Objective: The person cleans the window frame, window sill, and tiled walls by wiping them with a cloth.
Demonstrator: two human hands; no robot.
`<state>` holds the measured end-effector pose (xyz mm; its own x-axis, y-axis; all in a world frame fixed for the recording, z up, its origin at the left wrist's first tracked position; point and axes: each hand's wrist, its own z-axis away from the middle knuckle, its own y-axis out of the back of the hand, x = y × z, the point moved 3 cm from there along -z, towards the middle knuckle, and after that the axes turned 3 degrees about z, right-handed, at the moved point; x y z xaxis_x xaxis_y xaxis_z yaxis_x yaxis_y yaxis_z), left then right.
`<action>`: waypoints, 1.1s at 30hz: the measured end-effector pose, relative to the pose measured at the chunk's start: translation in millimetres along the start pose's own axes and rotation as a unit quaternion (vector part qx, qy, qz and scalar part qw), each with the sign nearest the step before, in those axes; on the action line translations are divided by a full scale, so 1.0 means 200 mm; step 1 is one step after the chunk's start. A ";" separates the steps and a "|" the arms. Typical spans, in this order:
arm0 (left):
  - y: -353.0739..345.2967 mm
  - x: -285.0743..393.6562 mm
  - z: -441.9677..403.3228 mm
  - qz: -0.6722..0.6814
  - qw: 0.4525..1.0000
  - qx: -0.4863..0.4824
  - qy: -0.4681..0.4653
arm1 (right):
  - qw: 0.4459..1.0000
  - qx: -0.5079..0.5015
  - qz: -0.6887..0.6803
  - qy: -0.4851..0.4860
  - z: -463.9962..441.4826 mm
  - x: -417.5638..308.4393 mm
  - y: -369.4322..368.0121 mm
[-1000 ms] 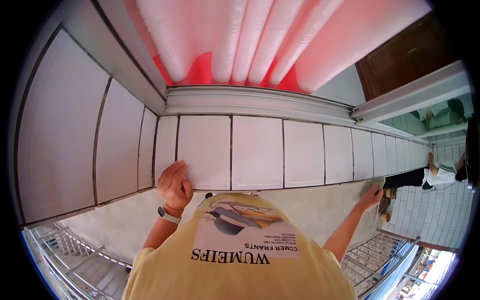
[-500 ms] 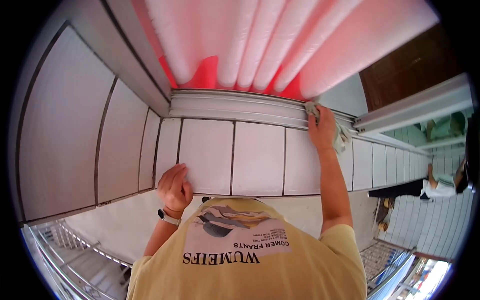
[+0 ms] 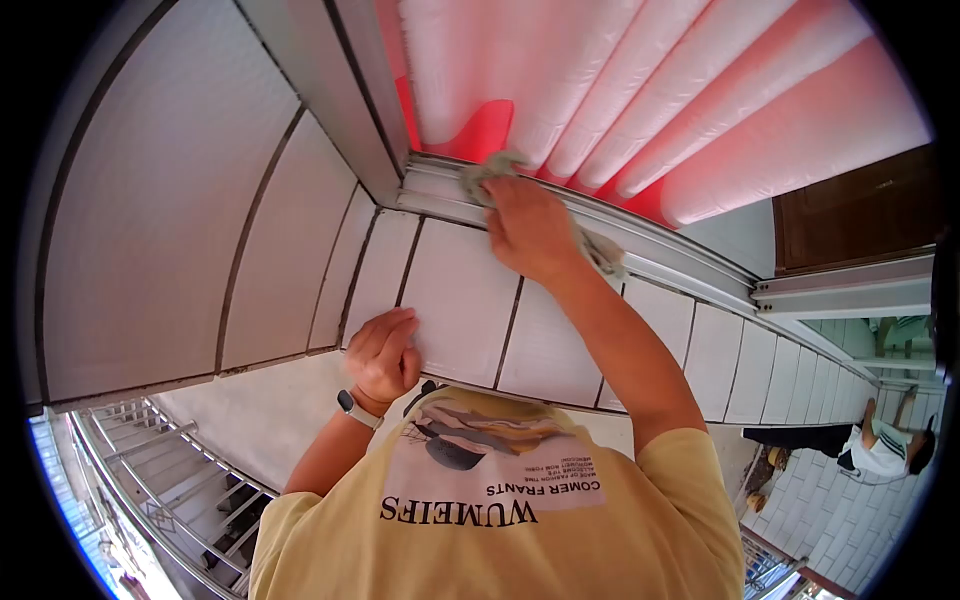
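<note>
My right hand (image 3: 535, 225) is closed on a greyish-green cleaning cloth (image 3: 490, 172) and presses it against the metal window track (image 3: 440, 185), near the track's left corner. Part of the cloth hangs out behind the hand, along the track. My left hand (image 3: 383, 352) rests on the front of the white tiled sill (image 3: 455, 285), fingers loosely bent with the thumb apart, and holds nothing. A watch is on that wrist.
A pink and white curtain (image 3: 600, 110) hangs just behind the track. Tiled wall (image 3: 160, 210) rises at the left, with metal railings (image 3: 170, 480) below. Another person (image 3: 875, 450) is at the far right, beside a sliding window frame (image 3: 850, 290).
My right hand has slid the cloth leftward along the track, from the right part to near the left corner. My left hand stays on the sill. The view has turned somewhat.
</note>
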<state>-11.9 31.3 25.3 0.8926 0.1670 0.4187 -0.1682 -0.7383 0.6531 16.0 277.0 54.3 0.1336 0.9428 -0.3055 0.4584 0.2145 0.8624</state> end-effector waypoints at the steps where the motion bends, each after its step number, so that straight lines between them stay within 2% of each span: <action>1: 0.00 0.00 0.00 -0.005 1.000 0.002 0.001 | 1.000 -0.007 -0.020 0.015 -0.05 -0.05 -0.04; 6: 0.01 0.01 0.00 0.000 1.000 0.008 -0.004 | 0.996 0.016 -0.029 0.084 -0.23 -0.24 -0.22; 8: 0.01 0.01 0.00 0.004 1.000 0.012 -0.009 | 0.997 -0.062 -0.007 0.034 -0.29 -0.31 -0.22; 15: 0.01 0.02 0.01 0.004 1.000 0.013 -0.009 | 0.998 -0.043 0.033 0.027 -0.32 -0.28 -0.25; 21: 0.01 0.00 0.02 0.009 1.000 0.018 -0.010 | 0.987 -0.133 0.085 0.013 -0.36 -0.32 -0.22; 23: 0.02 0.00 0.02 0.006 1.000 0.023 -0.002 | 0.986 -0.142 0.070 -0.049 -0.31 -0.28 -0.15; 25: 0.03 0.01 0.02 0.014 1.000 0.027 -0.005 | 0.984 -0.099 0.145 -0.023 -0.24 -0.22 -0.11; 30: 0.03 -0.01 0.02 0.027 0.999 0.042 0.010 | 0.994 -0.060 0.082 0.042 -0.08 -0.03 0.00; 33: 0.02 -0.02 0.03 0.022 0.999 0.044 0.001 | 0.998 -0.025 0.057 0.020 -0.01 0.00 0.04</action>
<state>-12.9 23.3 22.9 0.8847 0.1342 0.4465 -0.1699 -0.7990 0.5768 17.3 278.4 61.9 0.1470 0.9708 -0.1895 0.3987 0.1172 0.9096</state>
